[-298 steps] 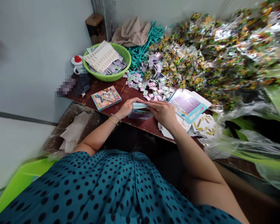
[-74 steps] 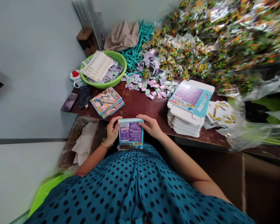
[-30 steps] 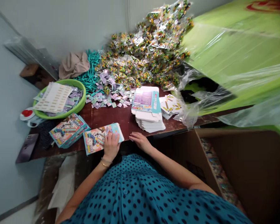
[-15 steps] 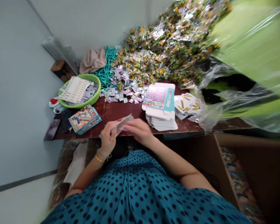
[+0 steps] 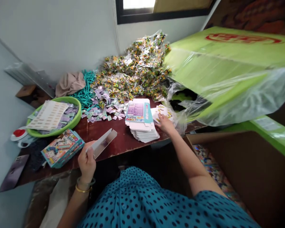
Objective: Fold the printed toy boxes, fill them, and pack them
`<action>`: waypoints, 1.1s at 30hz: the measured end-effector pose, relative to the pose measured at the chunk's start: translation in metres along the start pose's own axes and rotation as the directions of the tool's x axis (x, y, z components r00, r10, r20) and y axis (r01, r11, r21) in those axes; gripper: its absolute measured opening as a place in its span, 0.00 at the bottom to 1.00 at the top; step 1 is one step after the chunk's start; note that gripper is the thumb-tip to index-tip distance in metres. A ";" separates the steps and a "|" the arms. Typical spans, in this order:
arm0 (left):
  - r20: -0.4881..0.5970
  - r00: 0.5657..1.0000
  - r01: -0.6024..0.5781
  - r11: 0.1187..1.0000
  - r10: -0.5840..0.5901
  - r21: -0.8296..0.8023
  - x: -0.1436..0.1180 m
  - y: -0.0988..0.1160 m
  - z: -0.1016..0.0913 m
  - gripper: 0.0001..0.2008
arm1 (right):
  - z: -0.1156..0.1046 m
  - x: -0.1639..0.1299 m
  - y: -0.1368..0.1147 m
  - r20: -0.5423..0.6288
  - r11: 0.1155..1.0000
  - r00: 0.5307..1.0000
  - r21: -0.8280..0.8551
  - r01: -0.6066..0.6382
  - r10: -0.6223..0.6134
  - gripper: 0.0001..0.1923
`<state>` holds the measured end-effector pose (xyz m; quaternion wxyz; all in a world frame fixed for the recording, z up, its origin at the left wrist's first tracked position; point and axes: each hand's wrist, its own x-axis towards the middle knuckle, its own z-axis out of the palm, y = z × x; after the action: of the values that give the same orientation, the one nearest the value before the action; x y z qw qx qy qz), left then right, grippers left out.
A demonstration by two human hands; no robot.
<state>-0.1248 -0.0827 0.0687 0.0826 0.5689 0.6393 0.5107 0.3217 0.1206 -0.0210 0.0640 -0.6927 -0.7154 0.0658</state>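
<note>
Left hand: left hand [image 5: 86, 162] is holding up a flat box [image 5: 102, 143] near the front edge of the surface [image 5: 113, 144], fingers closed around its lower end.
Flat box: it is tilting up off the surface, with the pale inside showing.
Right hand: right hand [image 5: 165, 123] is reaching far out to the yellow picture cards [image 5: 165, 110] and touching them; fingers are lying loose and spread, not closed on anything.
Card spot: the yellow picture cards are lying just right of the stack of flat boxes [image 5: 142, 125] and beside clear plastic.
Stack: it is sitting in the middle of the surface, between the two hands.
Finished boxes: two colourful boxes [image 5: 61, 148] are lying to the left of the left hand.
Green bowl: green bowl [image 5: 54, 115] is sitting at the back left, holding small packets and a white sheet.
Small packets: purple and green packets [image 5: 101, 106] are lying spread out behind the stack.
Toy bags: a big heap of shiny bags [image 5: 135, 72] is piling up at the back.
Phone: phone [image 5: 13, 172] is lying at the far left corner.
</note>
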 end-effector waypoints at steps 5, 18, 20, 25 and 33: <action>0.095 0.995 0.019 0.995 -0.010 -0.097 -0.001 -0.003 0.005 0.20 | 0.021 -0.009 -0.003 -0.068 0.997 0.997 -0.056 -0.052 0.048 0.21; 0.113 0.986 0.131 0.986 -0.120 -0.098 -0.015 -0.015 -0.012 0.23 | 0.035 0.006 -0.011 -0.146 0.978 0.985 0.197 -0.063 0.092 0.16; 0.132 0.986 0.121 0.987 -0.106 -0.105 -0.016 -0.013 -0.012 0.22 | 0.030 0.009 -0.009 -0.170 0.961 0.978 0.269 -0.070 0.119 0.15; 0.171 0.985 0.061 0.984 -0.033 -0.165 -0.017 -0.013 -0.010 0.20 | 0.012 0.016 -0.004 -0.224 0.899 0.962 0.436 -0.047 0.159 0.12; 0.154 0.981 0.142 0.980 -0.120 -0.140 -0.006 -0.006 -0.008 0.22 | -0.078 -0.008 -0.032 -0.551 0.797 0.800 0.582 0.163 0.239 0.13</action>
<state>-0.1321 -0.0910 0.0653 0.2050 0.5531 0.6275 0.5082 0.3050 0.1119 0.0620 0.5020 -0.6347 -0.5834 0.0688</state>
